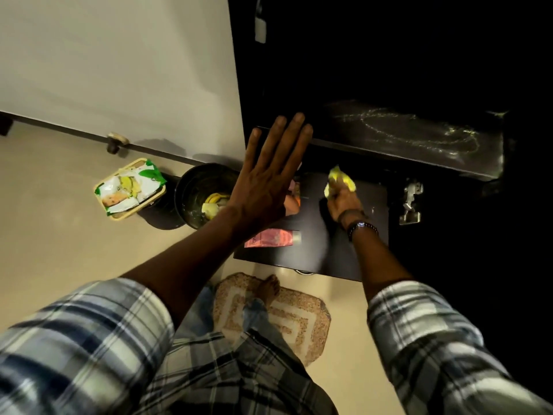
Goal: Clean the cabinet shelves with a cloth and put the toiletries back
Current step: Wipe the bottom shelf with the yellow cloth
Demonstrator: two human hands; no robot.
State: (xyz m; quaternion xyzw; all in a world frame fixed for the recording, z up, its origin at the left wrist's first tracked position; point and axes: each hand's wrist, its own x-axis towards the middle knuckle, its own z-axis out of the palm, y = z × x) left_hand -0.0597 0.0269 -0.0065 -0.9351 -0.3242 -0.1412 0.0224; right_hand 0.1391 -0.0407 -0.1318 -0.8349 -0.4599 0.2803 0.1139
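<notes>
My right hand [344, 203] is closed on a yellow cloth [341, 181] and presses it onto the lower dark shelf [368, 202] of the cabinet. My left hand [269, 175] is spread flat, fingers apart, with its fingertips resting on the front edge of the upper dark shelf [419, 139], whose top shows pale wipe streaks. A pink tube [270, 238] lies on the lower shelf near its front edge. Another pinkish item [294, 199] is partly hidden behind my left hand.
A black bin [194, 196] with yellow scraps stands on the floor left of the cabinet, next to a small basket [130, 188] holding a green and white packet. A patterned mat [278, 316] lies under my bare foot. A metal hinge [411, 202] shows at right.
</notes>
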